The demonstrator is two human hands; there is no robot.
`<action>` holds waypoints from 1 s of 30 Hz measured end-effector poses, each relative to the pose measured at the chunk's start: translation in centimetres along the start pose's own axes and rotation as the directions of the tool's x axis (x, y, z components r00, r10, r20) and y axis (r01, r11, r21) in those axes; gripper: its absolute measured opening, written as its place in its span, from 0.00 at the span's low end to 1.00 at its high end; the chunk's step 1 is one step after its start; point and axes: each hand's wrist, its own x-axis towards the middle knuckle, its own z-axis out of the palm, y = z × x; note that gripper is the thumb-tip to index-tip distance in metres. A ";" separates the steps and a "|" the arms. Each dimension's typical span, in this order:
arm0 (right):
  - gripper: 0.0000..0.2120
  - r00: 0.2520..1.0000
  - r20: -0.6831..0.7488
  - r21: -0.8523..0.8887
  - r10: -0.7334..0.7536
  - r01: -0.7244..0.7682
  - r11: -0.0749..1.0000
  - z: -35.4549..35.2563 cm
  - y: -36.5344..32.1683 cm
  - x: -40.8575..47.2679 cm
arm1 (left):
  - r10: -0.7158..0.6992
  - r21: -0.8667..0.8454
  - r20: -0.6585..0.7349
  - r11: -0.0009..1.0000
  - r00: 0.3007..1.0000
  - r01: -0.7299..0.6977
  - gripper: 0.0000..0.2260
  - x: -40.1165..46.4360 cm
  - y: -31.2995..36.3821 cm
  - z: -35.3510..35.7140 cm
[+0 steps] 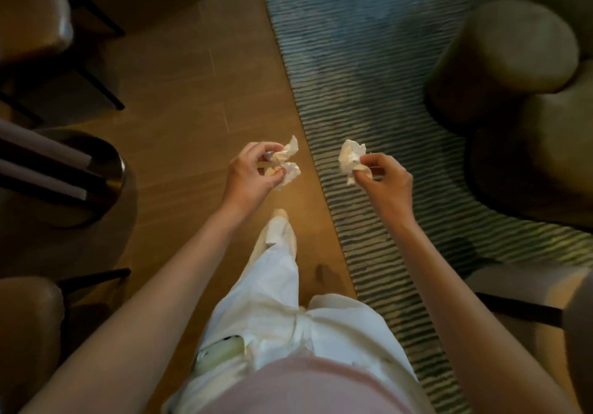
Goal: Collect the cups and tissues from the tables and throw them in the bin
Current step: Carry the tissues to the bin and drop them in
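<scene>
My left hand (pixel 250 173) pinches a bunch of crumpled white tissue (pixel 287 163) between thumb and fingers, held out over the wooden floor. My right hand (pixel 386 181) pinches another crumpled white tissue (pixel 349 158) at about the same height, over the edge of the striped rug. Both arms reach forward in front of my body. No cup and no bin show in this view.
A wooden floor (pixel 192 92) runs ahead, with a striped blue-green rug (pixel 359 60) to the right. Round upholstered stools (pixel 513 51) stand at the right. Dark chairs (pixel 32 22) and a round table base (pixel 96 169) line the left. Another chair (pixel 545 301) sits close on my right.
</scene>
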 end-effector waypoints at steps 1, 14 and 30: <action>0.10 1.000 -0.001 -0.009 -0.005 0.005 1.000 0.3 -0.5 2.4 | 0.011 -0.003 -0.002 1.000 1.000 -0.011 0.17 2.8 0.0 -0.2; 0.11 0.996 -0.022 0.005 0.087 -0.087 0.996 1.4 -5.1 28.9 | 0.062 -0.035 0.144 0.998 0.988 -0.057 0.16 33.4 2.0 -0.3; 0.10 0.998 -0.068 0.043 -0.005 0.008 0.999 -3.1 -7.4 70.5 | 0.155 -0.046 0.090 0.987 0.984 -0.151 0.17 73.3 10.7 7.7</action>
